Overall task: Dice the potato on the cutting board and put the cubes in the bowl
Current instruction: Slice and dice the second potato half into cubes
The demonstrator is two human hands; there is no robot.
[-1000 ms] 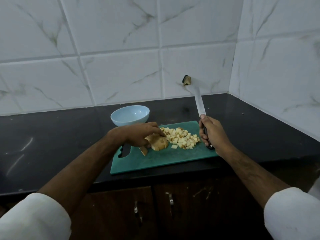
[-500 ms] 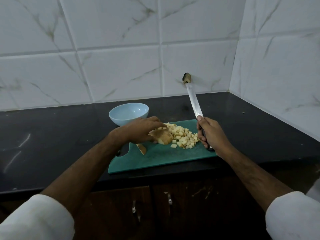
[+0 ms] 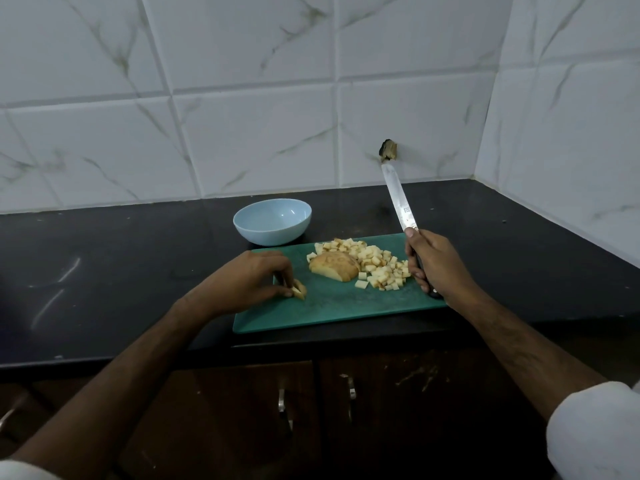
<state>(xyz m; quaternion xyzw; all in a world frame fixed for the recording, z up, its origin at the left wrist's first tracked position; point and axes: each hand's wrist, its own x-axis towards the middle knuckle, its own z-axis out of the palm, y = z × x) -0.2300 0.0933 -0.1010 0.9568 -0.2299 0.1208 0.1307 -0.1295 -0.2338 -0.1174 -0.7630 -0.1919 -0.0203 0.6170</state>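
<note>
Two bare hands are busy over the green plastic cutting board (image 3: 332,306). Nearest, at 9 o'clock on the board, the left hand (image 3: 249,282) pinches a small potato slice (image 3: 299,292) with its fingertips. At 3 o'clock the right hand (image 3: 436,268) is wrapped round the black handle of a long steel knife (image 3: 398,199), blade pointing up and away. Between them lie the uncut tan potato half (image 3: 334,266) and a pile of pale potato cubes (image 3: 377,268).

I think dicing is partway done. Next, the slice needs laying flat and the blade must come down, clear of the fingers.

Farther, at 12 o'clock, sits the light blue round bowl (image 3: 272,221) with no cubes inside, on the black stone counter (image 3: 121,271). Nothing blocks the way to it.
</note>
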